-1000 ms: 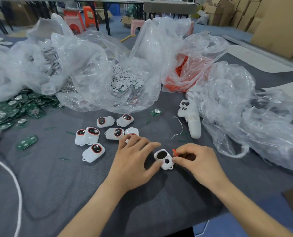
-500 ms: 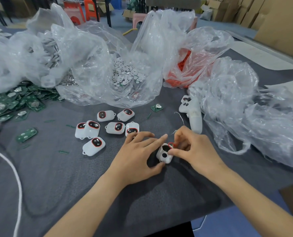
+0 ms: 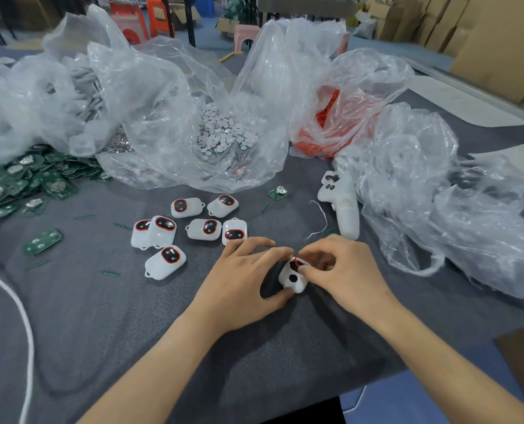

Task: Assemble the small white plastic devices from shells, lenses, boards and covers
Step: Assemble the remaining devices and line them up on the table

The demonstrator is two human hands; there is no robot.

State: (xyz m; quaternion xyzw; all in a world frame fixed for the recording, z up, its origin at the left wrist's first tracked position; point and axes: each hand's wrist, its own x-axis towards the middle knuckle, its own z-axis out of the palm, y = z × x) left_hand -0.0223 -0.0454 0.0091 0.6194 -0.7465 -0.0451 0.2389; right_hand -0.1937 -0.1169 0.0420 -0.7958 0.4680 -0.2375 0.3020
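Near table (image 3: 132, 347) edge, centre: L hand (image 3: 242, 280) grips white shell (image 3: 291, 280) betw. thumb & fingers, shell tilted. R hand (image 3: 343, 270) pinches red ring (image 3: 298, 261) at shell's upper opening. Just beyond, to L: seven done units (image 3: 204, 229), clustered. Further R: white controller (image 3: 343, 206). Far L: green boards (image 3: 16, 182). Far centre: bag of white discs (image 3: 224, 133), w/ bag of red parts (image 3: 331, 127) on its R.

Both hands meet at the small white plastic shell (image 3: 292, 278), tipped up off the grey felt desk (image 3: 132, 316). The left hand (image 3: 239, 283) cradles it, thumb beneath; the right hand (image 3: 343, 270) has a pinching grip on a thin red ring (image 3: 297, 261) at its upper opening. Left of the shell, seven white devices with red-ringed dark lenses (image 3: 204, 229) lie clustered.
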